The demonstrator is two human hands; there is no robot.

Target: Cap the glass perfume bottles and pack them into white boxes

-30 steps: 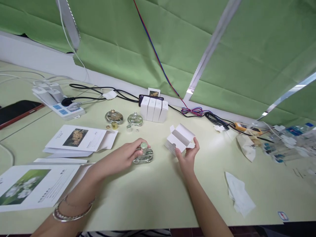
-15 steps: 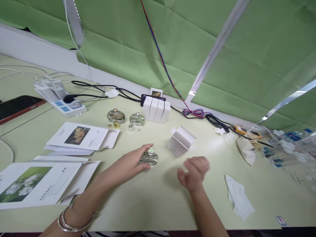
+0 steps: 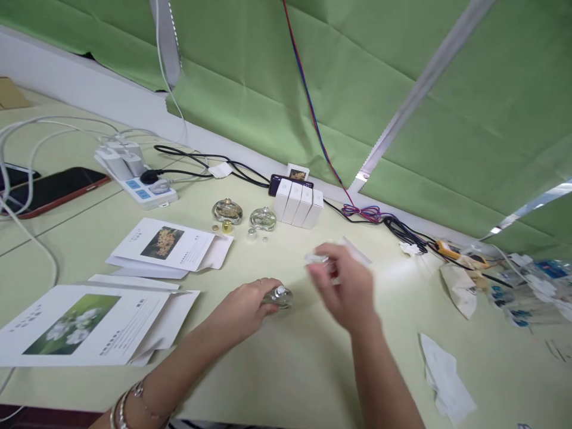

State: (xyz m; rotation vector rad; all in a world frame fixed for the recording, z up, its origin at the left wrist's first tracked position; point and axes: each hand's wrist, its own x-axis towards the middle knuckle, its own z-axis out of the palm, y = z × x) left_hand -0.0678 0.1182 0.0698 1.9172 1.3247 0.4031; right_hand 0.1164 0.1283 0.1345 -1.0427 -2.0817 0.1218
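Note:
My left hand (image 3: 245, 304) is closed round the side of a small, flat, clear glass perfume bottle (image 3: 282, 299) with a silvery top, standing on the table. My right hand (image 3: 344, 283) hangs just to the right of the bottle, blurred, with thumb and fingers curled together. A pale, shiny piece (image 3: 317, 259) shows at its fingertips, too smeared to name. Behind this hand a strip of the white carton (image 3: 358, 250) is visible; the rest is hidden.
Two uncapped glass bottles, one gold-topped (image 3: 227, 211), one silver-topped (image 3: 263, 219), stand behind with caps beside them. Several white boxes (image 3: 298, 204) stand near the wall. Printed packages (image 3: 80, 326) lie left, a power strip (image 3: 138, 185) behind them. A tissue (image 3: 447, 375) lies right.
My right hand has moved up and left, covering most of the open carton. My left hand's fingers have closed in on the bottle. The view has shifted slightly left.

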